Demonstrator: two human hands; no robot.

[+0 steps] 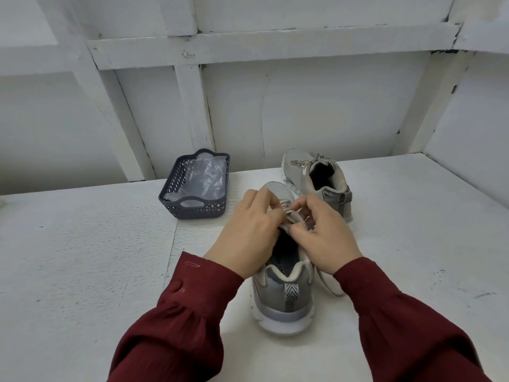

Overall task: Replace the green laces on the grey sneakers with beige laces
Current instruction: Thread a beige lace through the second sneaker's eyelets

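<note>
Your left hand (252,232) and right hand (323,235) both have their fingers curled in, pinching the beige lace (293,215) at the top eyelets of the near grey sneaker (283,301). It stands mid-table (82,257), heel towards you.

If either pinch loosens, the knot will probably go slack. One lace tail (329,285) trails on the table right of the heel, so uneven ends may leave a lopsided bow. Pulling hard could tip the unheld shoe.

The far sneaker (316,175), near the back edge, looks already laced. No brand or writing can be read, only herringbone heel tabs.
</note>
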